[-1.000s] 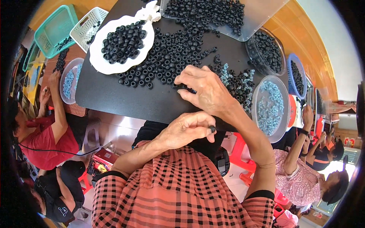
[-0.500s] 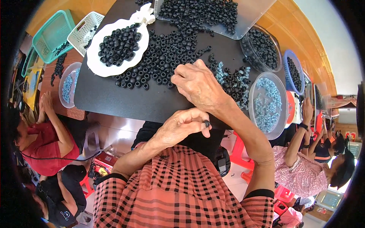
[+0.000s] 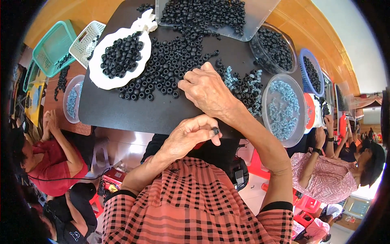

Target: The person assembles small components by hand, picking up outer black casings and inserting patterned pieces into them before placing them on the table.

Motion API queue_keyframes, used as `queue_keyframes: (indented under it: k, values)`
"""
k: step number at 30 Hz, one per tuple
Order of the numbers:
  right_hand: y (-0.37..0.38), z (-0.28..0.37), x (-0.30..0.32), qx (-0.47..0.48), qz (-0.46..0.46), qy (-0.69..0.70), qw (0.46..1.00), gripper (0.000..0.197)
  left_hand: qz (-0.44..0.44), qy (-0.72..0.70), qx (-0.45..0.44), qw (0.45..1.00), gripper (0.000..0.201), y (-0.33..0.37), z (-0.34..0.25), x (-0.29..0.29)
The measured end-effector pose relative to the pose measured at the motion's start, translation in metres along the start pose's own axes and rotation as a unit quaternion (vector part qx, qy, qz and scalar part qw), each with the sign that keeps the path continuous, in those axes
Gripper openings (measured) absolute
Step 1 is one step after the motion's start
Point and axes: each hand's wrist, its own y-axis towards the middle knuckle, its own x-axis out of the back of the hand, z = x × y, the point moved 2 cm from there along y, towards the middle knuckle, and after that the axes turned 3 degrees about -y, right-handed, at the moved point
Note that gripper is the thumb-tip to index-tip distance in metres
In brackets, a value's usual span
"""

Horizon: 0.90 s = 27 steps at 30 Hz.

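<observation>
My left hand [image 3: 183, 138] is near the table's front edge, closed on a small black ring-shaped piece [image 3: 215, 130] pinched at the thumb and fingertips. My right hand [image 3: 209, 90] rests at the near side of a spread of loose black hollow round pieces [image 3: 172, 61]. Its fingers are curled in, and whatever they may hold is hidden beneath them. Just right of that hand, small blue-grey coil-like pieces [image 3: 256, 87] lie mixed among black ones. A white scalloped dish [image 3: 97, 77] at the left bears a heap of the same black pieces.
A clear round tub [image 3: 290, 140] of blue-grey pieces stands at the right. Behind it are a clear bowl [image 3: 293, 67] and a blue basket [image 3: 304, 61] with black pieces. A large clear bin [image 3: 260, 16] lies at the back. Co-workers sit left and right.
The view has shifted slightly, while both my hands keep nearly the same pose and place over the table. The co-worker at the right has brought their hands lower and closer together.
</observation>
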Motion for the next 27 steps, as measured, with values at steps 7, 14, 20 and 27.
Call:
queue_keyframes:
  k: [7, 14, 20, 27]
  values:
    - [-0.002, -0.004, 0.008, -0.047, -0.041, 0.076, 0.995, 0.013, -0.003, -0.089, -0.035, 0.995, 0.014, 0.002, -0.003, -0.003]
    - [-0.029, -0.017, 0.031, -0.253, -0.069, 0.402, 0.877, 0.016, -0.004, -0.128, -0.122, 0.984, 0.016, 0.018, -0.012, 0.012]
    - [-0.054, -0.014, 0.030, -0.321, -0.078, 0.591, 0.736, 0.012, -0.039, -0.150, -0.138, 0.978, 0.017, 0.031, -0.015, 0.015]
    - [-0.058, -0.013, 0.031, -0.354, -0.098, 0.585, 0.723, 0.012, -0.037, -0.148, -0.129, 0.980, 0.017, 0.035, -0.012, 0.015]
